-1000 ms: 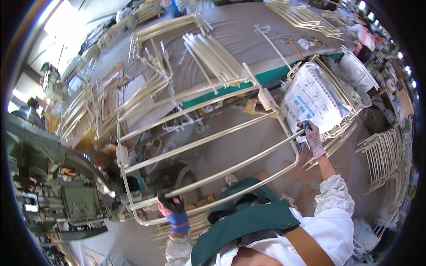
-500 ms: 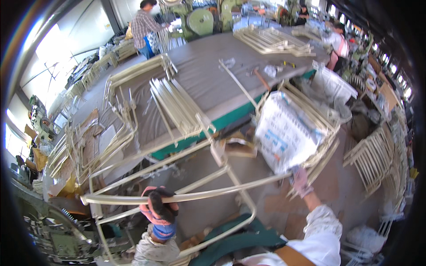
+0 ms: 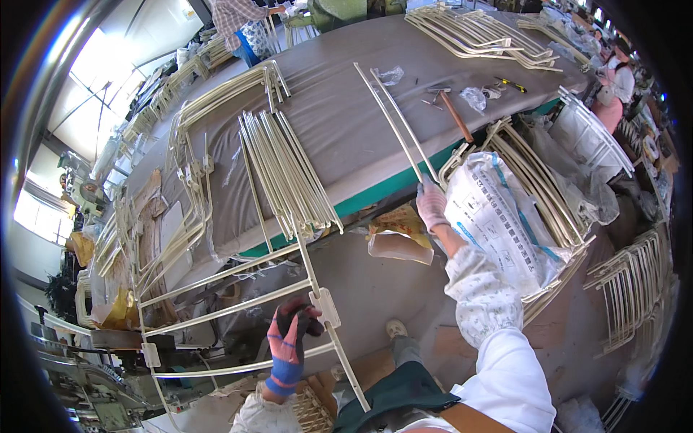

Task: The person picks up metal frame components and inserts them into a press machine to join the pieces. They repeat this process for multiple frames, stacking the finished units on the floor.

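Observation:
A ladder-like cream metal frame (image 3: 234, 312), with several crossbars and a flat plate on its near side rail, stands at the left. My left hand (image 3: 287, 343), in a red and blue glove with dark fingertips, is beside that rail. Its fingers are loosely bent and apart, with nothing seen in them. My right arm reaches forward to the table edge. There my right hand (image 3: 432, 205), in a pale pink glove, is closed around the near end of a cream metal tube (image 3: 406, 124). A second similar tube (image 3: 386, 119) lies beside it, pointing away across the table.
The brown-covered table (image 3: 332, 94) carries a row of cream tubes (image 3: 285, 169), bent frames (image 3: 480, 36), a hammer (image 3: 457, 117) and a yellow cutter (image 3: 510, 84). A white printed sack (image 3: 498, 216) rests on stacked frames at the right. Other people work beyond the table.
The long tube held across both hands has gone forward onto the table, next to the other one. My right hand moved forward with its end; my left hand let go.

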### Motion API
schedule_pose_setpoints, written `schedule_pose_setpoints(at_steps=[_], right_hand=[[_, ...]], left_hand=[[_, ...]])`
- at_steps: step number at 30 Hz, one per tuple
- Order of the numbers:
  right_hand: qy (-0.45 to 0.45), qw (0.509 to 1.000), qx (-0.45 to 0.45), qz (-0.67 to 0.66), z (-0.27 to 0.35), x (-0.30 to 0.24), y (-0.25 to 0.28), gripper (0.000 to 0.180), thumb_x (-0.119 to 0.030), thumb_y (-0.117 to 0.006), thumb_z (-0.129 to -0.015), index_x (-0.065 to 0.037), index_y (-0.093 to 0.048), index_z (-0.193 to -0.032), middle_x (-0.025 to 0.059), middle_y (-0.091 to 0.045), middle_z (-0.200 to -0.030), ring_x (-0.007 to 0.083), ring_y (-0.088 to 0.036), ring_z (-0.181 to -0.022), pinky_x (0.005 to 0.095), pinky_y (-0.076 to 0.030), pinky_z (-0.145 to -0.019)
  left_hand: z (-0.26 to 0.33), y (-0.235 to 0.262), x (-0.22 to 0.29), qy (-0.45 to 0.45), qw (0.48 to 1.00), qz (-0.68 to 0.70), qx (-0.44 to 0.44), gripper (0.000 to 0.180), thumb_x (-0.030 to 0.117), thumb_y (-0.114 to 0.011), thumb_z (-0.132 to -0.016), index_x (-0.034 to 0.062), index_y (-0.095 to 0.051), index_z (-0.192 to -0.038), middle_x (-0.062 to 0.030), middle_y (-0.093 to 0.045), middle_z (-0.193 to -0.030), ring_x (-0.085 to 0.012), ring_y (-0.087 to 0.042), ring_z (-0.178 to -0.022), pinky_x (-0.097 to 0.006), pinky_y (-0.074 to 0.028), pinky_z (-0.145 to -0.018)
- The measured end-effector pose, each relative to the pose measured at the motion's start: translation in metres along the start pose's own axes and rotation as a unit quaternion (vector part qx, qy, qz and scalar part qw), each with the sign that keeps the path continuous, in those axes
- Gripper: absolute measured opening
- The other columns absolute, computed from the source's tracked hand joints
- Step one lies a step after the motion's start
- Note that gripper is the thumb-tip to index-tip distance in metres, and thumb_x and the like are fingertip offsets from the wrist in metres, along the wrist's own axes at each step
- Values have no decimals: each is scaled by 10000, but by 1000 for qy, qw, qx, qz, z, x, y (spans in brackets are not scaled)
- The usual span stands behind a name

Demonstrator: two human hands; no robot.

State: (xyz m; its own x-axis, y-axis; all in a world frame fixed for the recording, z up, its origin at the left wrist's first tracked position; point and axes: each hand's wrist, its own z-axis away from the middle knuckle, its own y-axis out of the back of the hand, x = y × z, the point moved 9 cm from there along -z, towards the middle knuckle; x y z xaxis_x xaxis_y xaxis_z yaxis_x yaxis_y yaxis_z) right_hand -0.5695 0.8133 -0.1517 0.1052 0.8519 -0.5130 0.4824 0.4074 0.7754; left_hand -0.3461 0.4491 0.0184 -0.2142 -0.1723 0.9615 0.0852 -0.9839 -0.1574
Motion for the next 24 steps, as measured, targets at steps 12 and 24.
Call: schedule_pose_setpoints(at_steps=[12,24], right_hand=[[-39,992,-44,111,-123,23,-68,188,-129,-431,-812,-44,-598,-810,177,-598,-804,317,-595,-756,402,-467,-632],[542,633,-549,57,92,-431,-211,345,-182,-493,-723,-60,-597,-1028,150,-579,-1063,289,-532,-1011,355,-416,-878]], left_hand=[[5,64,-19,23,992,-49,116,253,146,-505,-862,-12,-496,-1059,-100,-597,-789,-139,-545,-591,-250,-460,-566],[44,104,-16,47,985,-17,166,203,90,-464,-868,-26,-502,-1030,-118,-596,-800,-151,-571,-650,-246,-465,-606]])
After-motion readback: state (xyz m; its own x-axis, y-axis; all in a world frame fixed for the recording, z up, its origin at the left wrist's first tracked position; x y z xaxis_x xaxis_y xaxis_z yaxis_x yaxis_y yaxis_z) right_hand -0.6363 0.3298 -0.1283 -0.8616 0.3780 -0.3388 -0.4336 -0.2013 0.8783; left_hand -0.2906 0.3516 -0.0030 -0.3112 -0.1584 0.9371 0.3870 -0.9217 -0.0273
